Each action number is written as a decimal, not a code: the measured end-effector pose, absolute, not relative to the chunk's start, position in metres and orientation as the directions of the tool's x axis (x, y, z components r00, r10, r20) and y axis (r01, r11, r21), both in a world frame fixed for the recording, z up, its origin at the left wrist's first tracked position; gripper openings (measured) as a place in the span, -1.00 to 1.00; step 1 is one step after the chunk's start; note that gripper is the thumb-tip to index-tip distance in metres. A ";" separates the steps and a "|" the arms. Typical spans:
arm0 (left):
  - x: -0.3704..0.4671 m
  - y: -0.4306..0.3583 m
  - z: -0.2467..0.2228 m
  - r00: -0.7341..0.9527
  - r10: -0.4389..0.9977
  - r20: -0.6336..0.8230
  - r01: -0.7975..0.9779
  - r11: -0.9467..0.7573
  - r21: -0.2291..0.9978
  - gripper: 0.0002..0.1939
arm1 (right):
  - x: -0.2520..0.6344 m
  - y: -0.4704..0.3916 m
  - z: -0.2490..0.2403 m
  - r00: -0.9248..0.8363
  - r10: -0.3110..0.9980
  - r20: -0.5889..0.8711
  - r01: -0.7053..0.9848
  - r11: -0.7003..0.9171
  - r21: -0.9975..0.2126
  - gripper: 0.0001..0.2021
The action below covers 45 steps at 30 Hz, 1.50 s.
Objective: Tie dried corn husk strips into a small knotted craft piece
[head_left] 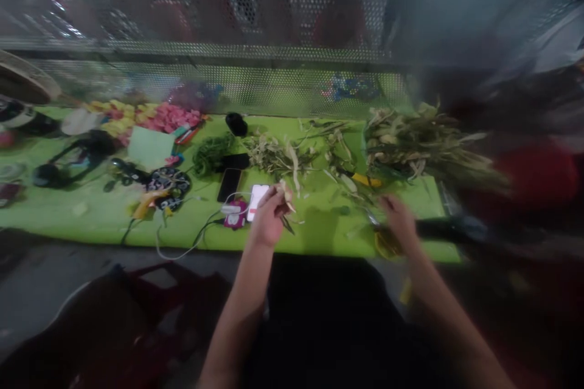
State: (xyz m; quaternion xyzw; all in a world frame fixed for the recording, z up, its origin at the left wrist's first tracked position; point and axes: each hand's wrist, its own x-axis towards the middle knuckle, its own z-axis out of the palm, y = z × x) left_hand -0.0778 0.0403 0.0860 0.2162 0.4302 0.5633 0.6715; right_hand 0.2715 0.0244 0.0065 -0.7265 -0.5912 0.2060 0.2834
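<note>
My left hand [269, 216] hovers over the front of the green table [91, 216] with its fingers closed on a pale dried stem [288, 194]. My right hand [398, 219] is blurred near the table's front right edge, next to yellow-handled scissors [385, 242]; whether it grips them is unclear. A big bundle of dried leafy stalks [424, 143] lies at the right. Loose stems and trimmings [283, 158] are spread across the middle.
A white phone [256, 199] and a black phone [229, 184] lie left of my left hand, with a pink device and cables [235, 217]. Pink and yellow flowers [150, 117], green cord [210, 152], headphones [68, 161] sit at left. A perforated metal wall [274, 67] backs the table.
</note>
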 end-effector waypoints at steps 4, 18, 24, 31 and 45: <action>-0.064 0.037 0.074 0.049 0.926 -0.375 -0.502 0.347 0.792 -0.79 | 0.253 0.034 0.036 0.033 0.991 0.129 0.780 0.055 -0.623 -0.72; -0.042 0.029 0.083 0.096 0.946 -0.310 -0.141 0.321 0.937 -0.80 | 0.122 0.048 0.100 -0.248 0.959 -0.139 0.211 -0.087 -0.974 -0.69; -0.035 0.031 0.076 0.013 0.953 -0.302 -0.176 0.299 0.938 -0.74 | 0.120 0.040 0.092 -0.179 0.984 0.008 0.407 0.082 -0.910 -0.72; -0.030 0.033 0.078 0.057 0.960 -0.274 -0.138 0.279 0.950 -0.76 | 0.124 0.041 0.092 -0.218 0.974 0.069 0.513 0.175 -0.841 -0.83; -0.024 0.033 0.071 0.052 0.964 -0.262 -0.075 0.265 0.961 -0.91 | 0.136 0.055 0.091 -0.231 0.972 0.049 0.457 0.153 -0.876 -0.89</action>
